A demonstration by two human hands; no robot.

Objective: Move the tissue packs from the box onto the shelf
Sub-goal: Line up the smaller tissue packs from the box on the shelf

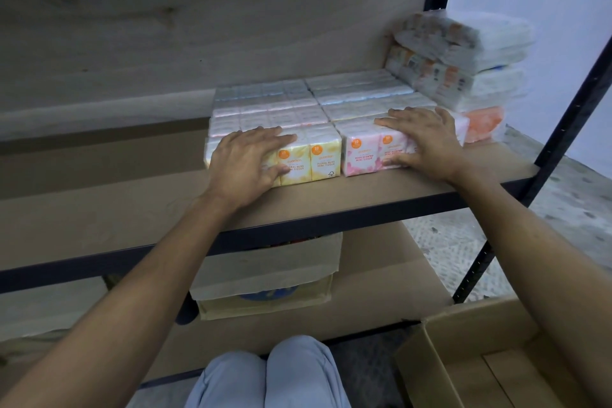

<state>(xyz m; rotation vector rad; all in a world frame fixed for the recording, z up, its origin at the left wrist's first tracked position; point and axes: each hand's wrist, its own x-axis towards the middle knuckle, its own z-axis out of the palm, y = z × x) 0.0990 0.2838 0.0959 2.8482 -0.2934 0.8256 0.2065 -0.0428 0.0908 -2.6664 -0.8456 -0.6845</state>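
Two rows of tissue packs lie side by side on the brown shelf [364, 192]. The front pack of the left row is yellow [314, 159], and the front pack of the right row is pink [361, 155]. My left hand [245, 165] grips the yellow pack, fingers on top and thumb on its front face. My right hand [427, 139] grips the pink pack the same way. The open cardboard box [463, 358] sits at the bottom right, and the part of its inside that shows is bare.
A leaning stack of wrapped tissue packs [463, 69] stands at the shelf's back right, over an orange pack [483, 122]. Black metal uprights [563, 129] frame the right side. A taped carton [265, 278] sits on the lower shelf. My knees [268, 371] are below.
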